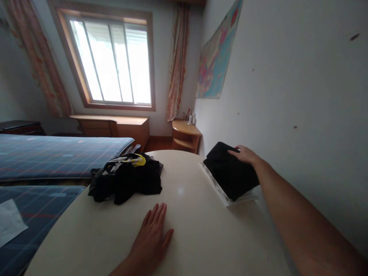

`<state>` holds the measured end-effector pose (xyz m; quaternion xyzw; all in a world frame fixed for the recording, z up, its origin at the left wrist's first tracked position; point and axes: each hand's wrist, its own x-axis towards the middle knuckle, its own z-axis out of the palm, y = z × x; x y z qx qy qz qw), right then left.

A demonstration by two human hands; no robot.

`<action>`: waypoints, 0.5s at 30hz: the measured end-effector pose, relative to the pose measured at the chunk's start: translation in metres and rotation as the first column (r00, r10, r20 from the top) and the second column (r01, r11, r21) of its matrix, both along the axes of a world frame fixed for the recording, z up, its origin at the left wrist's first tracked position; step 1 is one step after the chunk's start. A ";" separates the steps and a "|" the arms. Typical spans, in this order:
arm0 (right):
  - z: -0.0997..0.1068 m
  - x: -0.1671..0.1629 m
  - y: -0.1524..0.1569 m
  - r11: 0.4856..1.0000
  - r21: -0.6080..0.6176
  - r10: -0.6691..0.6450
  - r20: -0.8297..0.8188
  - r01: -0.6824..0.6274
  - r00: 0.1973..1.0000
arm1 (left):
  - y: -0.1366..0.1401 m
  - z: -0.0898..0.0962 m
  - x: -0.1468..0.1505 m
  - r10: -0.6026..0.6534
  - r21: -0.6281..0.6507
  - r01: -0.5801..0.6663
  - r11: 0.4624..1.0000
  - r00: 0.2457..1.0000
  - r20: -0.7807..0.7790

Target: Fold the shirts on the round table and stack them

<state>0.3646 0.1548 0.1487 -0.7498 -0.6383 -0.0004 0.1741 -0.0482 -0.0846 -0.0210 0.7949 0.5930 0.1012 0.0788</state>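
My left hand [153,234] lies flat on the white round table [189,237], fingers stretched out, holding nothing. On the right, my right hand [246,154] grips the far edge of a folded black garment [230,172], thumb on top and the other fingers mostly hidden. Under the garment is a clear and white plastic bag or sheet [227,199], touching the tabletop. Beyond my left hand, apart from it, sits a crumpled pile of black clothes [135,178] with a yellow and white print on top.
Bare mattresses with a blue check [63,153] stand left of the table, with a white sheet [10,222] on the nearer one. A wall [301,161] runs close along the right. Behind are a wooden corner shelf [186,127] and a desk [132,120] below the window.
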 end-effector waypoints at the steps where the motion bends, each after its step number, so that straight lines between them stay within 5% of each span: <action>1: -0.008 0.005 0.001 0.999 -0.035 -0.014 0.002 0.014 1.000 | 0.000 -0.001 0.000 -0.003 0.003 0.003 1.000 1.000 0.000; 7: -0.048 0.027 -0.003 0.975 -0.165 -0.133 0.105 0.149 0.986 | 0.002 -0.008 -0.002 -0.004 0.052 0.002 0.999 1.000 0.027; 15: -0.067 0.015 -0.022 0.992 -0.019 -0.122 0.208 0.128 0.971 | 0.003 -0.004 0.000 0.003 0.023 -0.003 1.000 1.000 0.006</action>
